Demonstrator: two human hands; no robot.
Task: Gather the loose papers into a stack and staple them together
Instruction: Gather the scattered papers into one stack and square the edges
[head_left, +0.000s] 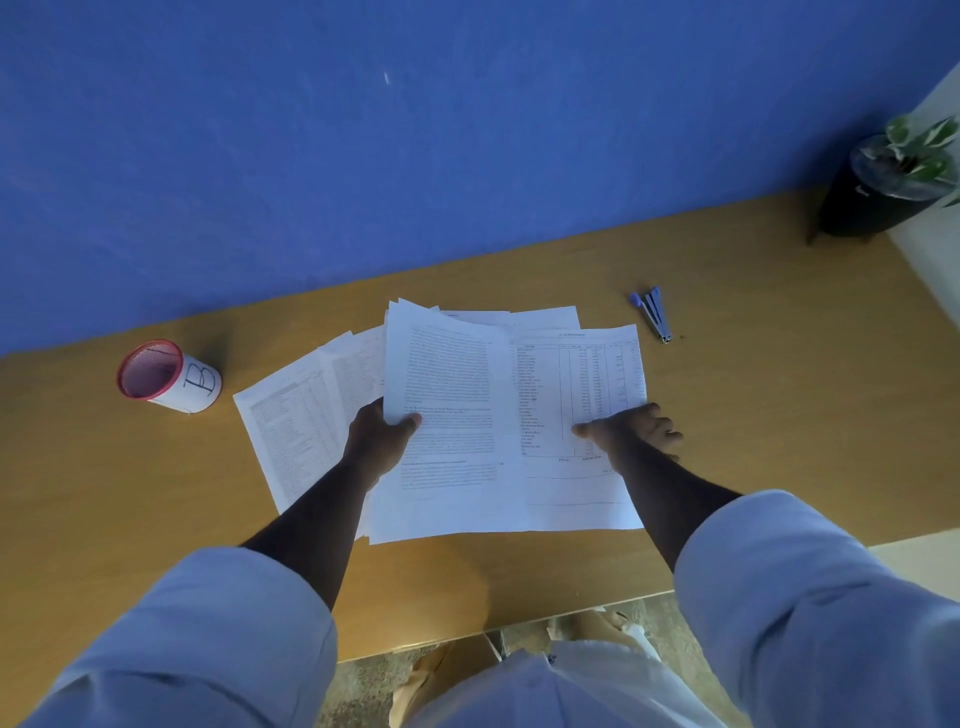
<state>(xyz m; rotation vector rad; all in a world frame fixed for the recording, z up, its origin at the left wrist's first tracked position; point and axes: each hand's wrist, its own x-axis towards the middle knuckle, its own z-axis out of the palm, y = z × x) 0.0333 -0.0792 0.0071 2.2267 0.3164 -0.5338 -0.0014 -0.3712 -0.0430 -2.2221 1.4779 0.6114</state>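
On desk (727, 270): left hand (376, 441) grips text sheet (447, 415), right hand (631, 428) pins table sheet (582, 395). Risk: outlying left sheets (291, 421) missed, stack skewed before stapler (653, 313).

Print on the papers (452, 395) too small to read, lower sheets mostly covered by upper ones, left hand (379, 436) fingers hidden under a sheet, plant pot (878, 197) cut off by right edge, stapler (654, 314) detail blurred
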